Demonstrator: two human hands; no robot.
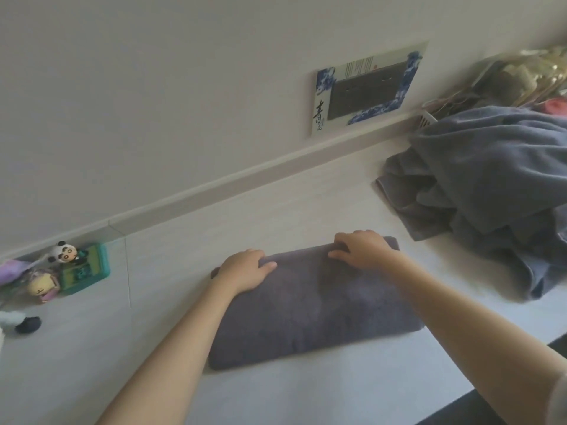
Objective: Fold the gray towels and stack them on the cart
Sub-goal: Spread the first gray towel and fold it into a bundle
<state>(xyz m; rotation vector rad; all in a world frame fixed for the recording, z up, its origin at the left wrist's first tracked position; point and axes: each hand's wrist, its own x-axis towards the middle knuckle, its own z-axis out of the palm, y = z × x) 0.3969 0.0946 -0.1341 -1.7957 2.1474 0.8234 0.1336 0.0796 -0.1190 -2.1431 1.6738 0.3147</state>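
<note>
Gray towel (310,305), folded into a flat rectangle, is laid on the white counter (276,394). Its far left edge is gripped by the left hand (245,271), fingers curled over it; its far right corner is pressed under the right hand's (360,253) bent fingers. Unfolded gray towels (491,185) are heaped at right.

Both hands (245,271) on folded towel (313,305)

Head camera looks steeply down, tilted, close over the white table (306,394) toward the wall (153,87)
</note>
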